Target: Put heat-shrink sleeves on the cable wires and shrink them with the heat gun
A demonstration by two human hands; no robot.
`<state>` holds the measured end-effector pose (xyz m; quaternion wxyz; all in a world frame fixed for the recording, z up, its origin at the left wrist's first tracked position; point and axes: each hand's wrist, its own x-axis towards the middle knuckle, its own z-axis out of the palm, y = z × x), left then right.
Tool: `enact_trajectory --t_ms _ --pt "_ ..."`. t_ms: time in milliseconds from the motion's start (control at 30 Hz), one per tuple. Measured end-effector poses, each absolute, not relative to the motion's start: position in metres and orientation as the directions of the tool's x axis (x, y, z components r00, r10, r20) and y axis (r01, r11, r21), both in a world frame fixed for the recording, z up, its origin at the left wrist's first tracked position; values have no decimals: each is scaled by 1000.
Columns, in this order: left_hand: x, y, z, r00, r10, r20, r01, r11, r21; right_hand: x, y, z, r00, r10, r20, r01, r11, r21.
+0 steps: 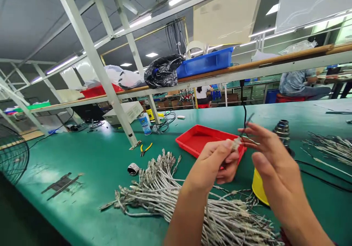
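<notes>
My left hand (217, 161) is closed, pinching a clear connector (235, 144) on a cable between thumb and fingers. My right hand (275, 161) hovers just right of it, fingers stretched and apart, slightly blurred. A thin dark strand (249, 118) shows by its fingertips; whether the fingers touch it I cannot tell. Under my forearms lies a large bundle of grey cables (165, 191) with clear connectors at their ends. Behind my left hand sits a red tray (192, 137). A yellow heat gun (260, 187) stands nozzle up, partly hidden behind my right hand.
Yellow-handled cutters (145, 149) and a small roll with a printed label (133, 169) lie left of the bundle. A blue spray can (144, 124) stands by the shelf post (121, 117). More cables (332, 148) lie at right. A fan guard (13, 154) edges in left. People sit beyond.
</notes>
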<state>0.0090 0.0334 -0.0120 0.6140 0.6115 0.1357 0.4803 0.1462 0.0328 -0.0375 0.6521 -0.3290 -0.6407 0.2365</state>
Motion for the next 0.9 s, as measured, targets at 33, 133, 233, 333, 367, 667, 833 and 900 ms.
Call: enact_trajectory --t_ms 33,133,233,333,367,667,833,900 --pt "8 32 -11 543 746 385 -400 -174 900 145 29 -36 114 708 697 108 688 -717" --pt "1 30 -9 604 737 303 -323 -121 939 140 15 -30 161 689 706 148 691 -708" --pt "-7 30 -7 593 756 277 -261 -145 954 138 6 -25 147 670 728 176 707 -685" --pt "-11 30 -6 583 767 268 -184 -196 963 140 3 -23 165 618 769 237 732 -639" --pt "-12 29 -6 580 771 263 -161 -208 965 141 3 -23 164 605 779 257 737 -626" --pt "-16 17 -2 567 772 286 -91 -286 954 147 4 -21 78 561 824 347 760 -550" --pt "-9 13 -3 585 759 286 -92 -288 953 153 2 -18 21 596 802 282 766 -577" --pt "-7 11 -3 599 746 292 -116 -281 953 155 0 -16 19 594 804 259 774 -578"
